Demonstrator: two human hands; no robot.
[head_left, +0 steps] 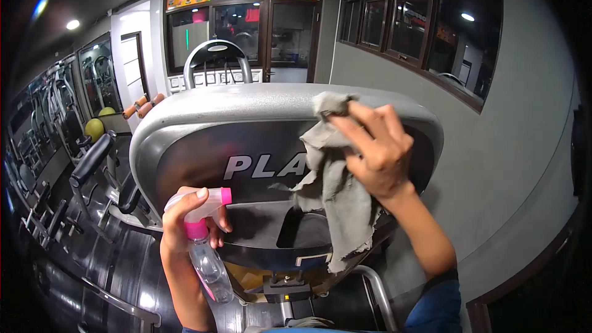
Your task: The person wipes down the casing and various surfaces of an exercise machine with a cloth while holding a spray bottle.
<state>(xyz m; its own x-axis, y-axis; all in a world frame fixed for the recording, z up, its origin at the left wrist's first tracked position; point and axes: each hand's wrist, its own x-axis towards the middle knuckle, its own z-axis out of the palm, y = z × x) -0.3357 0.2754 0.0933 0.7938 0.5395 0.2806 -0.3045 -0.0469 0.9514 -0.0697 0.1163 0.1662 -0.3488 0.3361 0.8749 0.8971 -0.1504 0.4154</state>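
Note:
My right hand [379,151] pinches a frayed grey rag [345,203] and presses its bunched top against the upper silver rim of a gym machine's panel [246,98]. The rest of the cloth hangs down over the dark face, covering part of the raised letters "PLA". In my left hand [185,216] is a clear spray bottle [209,265] with a pink and white trigger head. My fingers wrap round its neck, and the pink nozzle points right, in front of the panel's lower left.
A black padded bench [92,160] and other gym machines stand at the left, near a yellow ball [94,128]. A grey wall [524,148] with windows runs along the right. Below the panel is a curved metal bar [373,290].

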